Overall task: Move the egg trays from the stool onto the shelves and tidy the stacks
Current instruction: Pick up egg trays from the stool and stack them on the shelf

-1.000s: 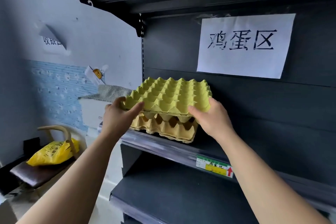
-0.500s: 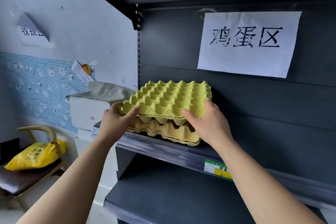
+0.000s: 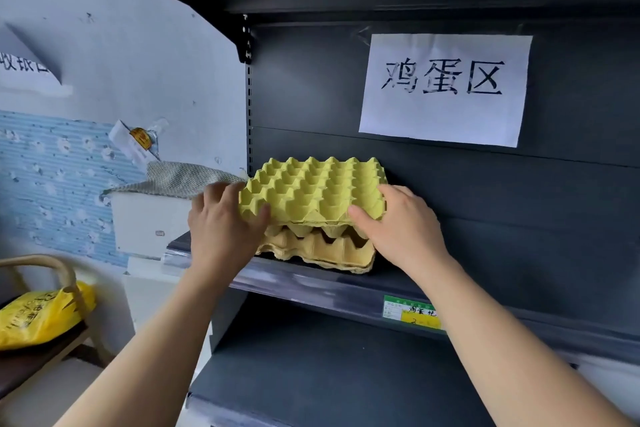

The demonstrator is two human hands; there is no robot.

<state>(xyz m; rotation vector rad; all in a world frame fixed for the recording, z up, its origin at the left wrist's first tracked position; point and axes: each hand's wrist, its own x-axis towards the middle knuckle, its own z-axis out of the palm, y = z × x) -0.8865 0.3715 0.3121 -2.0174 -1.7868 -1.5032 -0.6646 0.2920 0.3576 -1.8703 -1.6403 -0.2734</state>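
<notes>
A yellow-green egg tray (image 3: 313,189) rests on top of tan egg trays (image 3: 322,250) on the dark middle shelf (image 3: 311,282). My left hand (image 3: 223,229) grips the green tray's front left corner, thumb on top. My right hand (image 3: 401,222) holds its front right corner, thumb on the top face. The green tray sits a little askew over the tan stack, which pokes out at the front right. The stool is partly visible at the lower left.
A paper sign (image 3: 445,88) hangs on the shelf's back panel. A lower shelf (image 3: 311,381) lies beneath. Left of the shelving stand a white box under a grey cloth (image 3: 173,178) and a chair (image 3: 41,350) holding a yellow bag (image 3: 38,315).
The green tray has come down from a tilted hover onto the tan stack and slid back on the shelf. Both hands followed it, still at its front corners.
</notes>
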